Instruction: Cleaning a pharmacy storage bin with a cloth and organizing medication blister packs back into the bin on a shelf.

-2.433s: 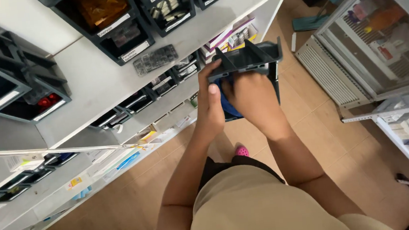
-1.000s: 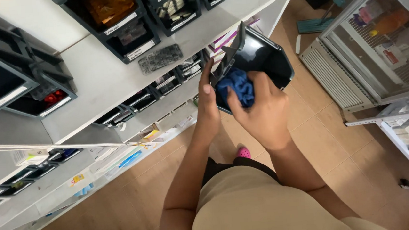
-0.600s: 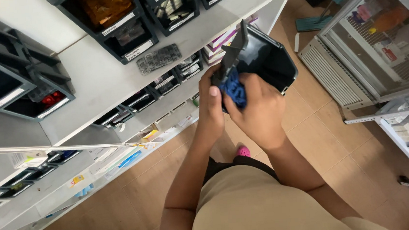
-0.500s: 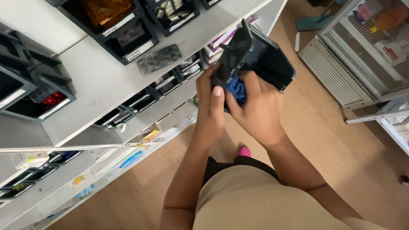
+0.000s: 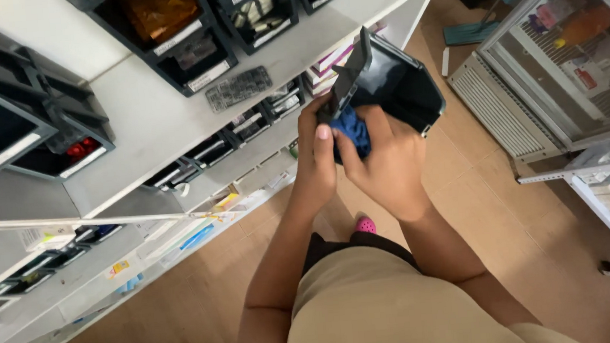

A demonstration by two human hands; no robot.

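I hold a black plastic storage bin [image 5: 400,88] tilted in front of me, its open side turned toward me. My left hand [image 5: 316,156] grips the bin's front lip, thumb up against the edge. My right hand [image 5: 384,165] presses a crumpled blue cloth [image 5: 351,130] against the bin's inner front corner. The bin's inside looks dark and bare where it shows.
White shelving [image 5: 171,124] runs along the left with rows of black bins [image 5: 185,28] and a grey blister pack [image 5: 240,88] lying on a shelf. A glass-fronted cabinet [image 5: 572,63] stands at the right. Brown tiled floor [image 5: 512,220] lies below me.
The bin has turned from level to tilted and swung its opening round. My right hand has worked the blue cloth from the bin's middle down to its front corner.
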